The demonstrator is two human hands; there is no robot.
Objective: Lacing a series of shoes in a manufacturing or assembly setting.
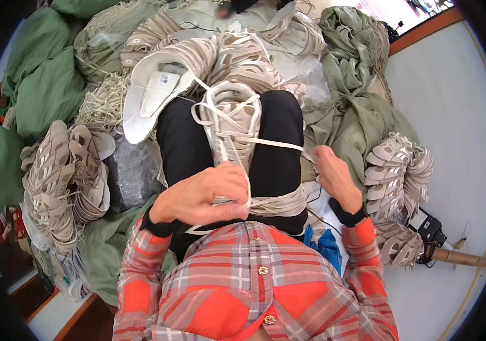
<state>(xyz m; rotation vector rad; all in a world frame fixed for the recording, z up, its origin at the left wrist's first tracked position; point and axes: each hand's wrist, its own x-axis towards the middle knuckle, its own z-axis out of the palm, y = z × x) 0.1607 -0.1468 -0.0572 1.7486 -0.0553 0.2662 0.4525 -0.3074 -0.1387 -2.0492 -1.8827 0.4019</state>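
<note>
Between left hand (212, 196) and right hand (336, 179) a gap opens over the black trousers (280, 167), bounded ahead by a white lace (277, 142) and stacked shoe uppers (243, 62).

Stacked beige shoe uppers (55, 182) flank the fingers (229, 183) in a shoe workshop, where piled laces (107, 102) and stuffed green sacks (50, 96) lie beyond them to the left.

1. Upper (237, 113): beige and off-white.
2. Lace (277, 142): white.
3. Shirt (209, 284): plaid in orange-red, grey and white; buttons (263, 270) gold-toned.
4. Trousers (281, 128): plain black.
5. Wristbands (347, 215): black.
6. Left sacks (50, 91): deep green.
7. Right sack (365, 122): greyish olive.
8. Cloth (328, 248): bright blue.
9. Pole (459, 257): brown.
</note>
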